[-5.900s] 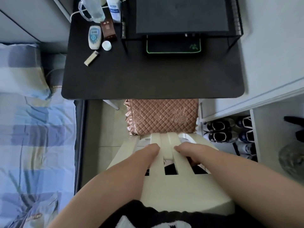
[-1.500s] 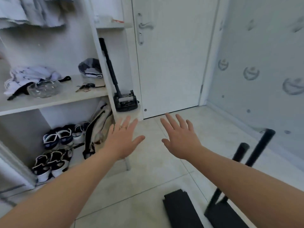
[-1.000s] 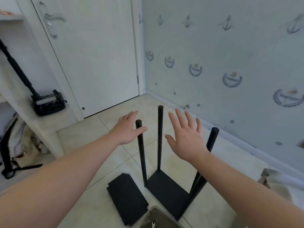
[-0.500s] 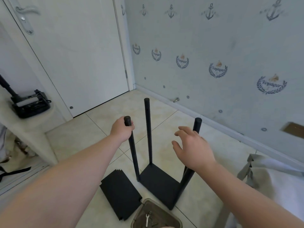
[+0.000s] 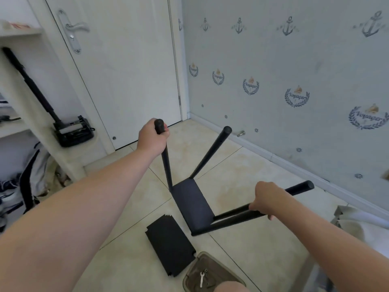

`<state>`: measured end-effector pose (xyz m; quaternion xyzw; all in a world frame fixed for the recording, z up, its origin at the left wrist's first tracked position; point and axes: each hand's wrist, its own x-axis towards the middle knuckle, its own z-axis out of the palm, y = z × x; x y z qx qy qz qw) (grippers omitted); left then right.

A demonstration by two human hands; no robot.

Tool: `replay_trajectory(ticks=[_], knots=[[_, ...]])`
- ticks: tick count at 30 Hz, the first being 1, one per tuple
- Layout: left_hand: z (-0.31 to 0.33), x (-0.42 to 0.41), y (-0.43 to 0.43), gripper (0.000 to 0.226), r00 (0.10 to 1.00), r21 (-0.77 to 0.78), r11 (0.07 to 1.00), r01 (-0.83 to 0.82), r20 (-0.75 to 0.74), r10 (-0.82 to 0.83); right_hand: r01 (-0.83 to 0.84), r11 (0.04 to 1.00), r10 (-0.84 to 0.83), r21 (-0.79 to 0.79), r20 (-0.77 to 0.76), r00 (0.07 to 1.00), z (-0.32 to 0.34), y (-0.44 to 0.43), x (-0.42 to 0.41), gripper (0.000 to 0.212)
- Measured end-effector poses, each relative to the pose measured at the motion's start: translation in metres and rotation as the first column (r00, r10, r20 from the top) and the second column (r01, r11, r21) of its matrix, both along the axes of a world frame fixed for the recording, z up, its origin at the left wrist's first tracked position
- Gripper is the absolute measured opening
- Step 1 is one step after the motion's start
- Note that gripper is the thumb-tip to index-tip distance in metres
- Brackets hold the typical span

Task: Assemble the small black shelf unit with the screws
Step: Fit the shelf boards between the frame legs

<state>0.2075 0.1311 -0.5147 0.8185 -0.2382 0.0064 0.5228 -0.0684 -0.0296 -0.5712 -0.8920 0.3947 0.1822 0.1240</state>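
Pale floor tiles (image 5: 242, 165) are carrying everything here, in the corner where the white door (image 5: 130, 70) is meeting the anchor-papered wall (image 5: 294, 60). The shelf unit (image 5: 192, 205), so far one black panel with four posts, is sitting out from that wall. Both hands are now gripping it. The left hand (image 5: 151, 142) is wrapping round the top of the near-left post (image 5: 166, 163), as it was half a second ago. The right hand (image 5: 266, 202), which was hovering with its fingers spread, is now curling round one of the two right-hand posts (image 5: 233, 211). Whether the panel is lifting off the tiles I cannot tell.

With two grips secured, the person is probably getting ready to shift or turn the frame for the next shelf. The spare black panels (image 5: 169, 245) are lying stacked just beside the unit's near corner. A tray (image 5: 190, 270) at the near edge of the floor is holding a small wrench (image 5: 201, 279) and dark bits, probably the screws, though they are too small to confirm. None of these is being touched yet.
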Motion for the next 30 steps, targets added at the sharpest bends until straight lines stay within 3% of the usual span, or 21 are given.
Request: replay_trajectory(ticks=[6,10,15,22,30], knots=[[0.042,0.025,0.092,0.025,0.983,-0.092,0.983,-0.158,0.077,0.165,-0.025,1.0,0.02,0.015,0.274,0.962,0.03,0.039,0.041,0.009],[0.053,0.03,0.173,0.027,0.952,-0.139,0.948,-0.286,0.07,0.298,-0.067,0.994,0.011,0.088,0.53,0.848,0.054,0.085,0.078,0.012],[0.049,0.015,0.286,0.012,0.866,-0.132,0.867,-0.48,0.082,0.493,-0.185,0.962,-0.013,0.202,0.71,0.704,0.059,0.165,0.125,0.016],[-0.006,-0.028,0.429,0.014,0.72,-0.127,0.709,-0.693,-0.082,0.689,-0.295,0.872,-0.138,0.391,0.774,0.618,0.034,0.287,0.177,0.017],[-0.079,-0.061,0.51,0.013,0.611,-0.025,0.616,-0.788,-0.158,0.776,-0.382,0.896,0.055,0.226,0.798,0.6,-0.019,0.399,0.217,0.026]])
